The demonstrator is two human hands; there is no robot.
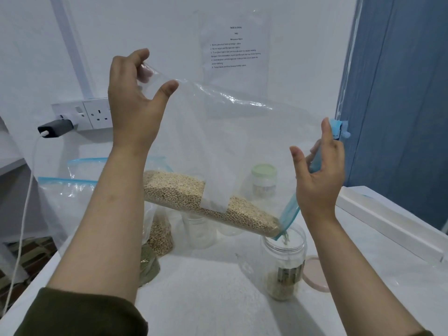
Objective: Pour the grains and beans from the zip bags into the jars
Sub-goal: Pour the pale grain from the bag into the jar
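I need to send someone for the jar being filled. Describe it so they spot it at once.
On the white table, look near the right hand. The jar stands open under the tilted bag's blue mouth, beside a pink lid. Unlike the other jars, grain is falling into it.

From my remote feed I see two bare forearms and two hands, no gloves, no rings, no watch or bracelet in sight. The left hand leads down to a dark olive-green sleeve pushed up near the elbow, its cuff soft and bunched. The right hand has a sliver of the same dark fabric at the frame's bottom edge.
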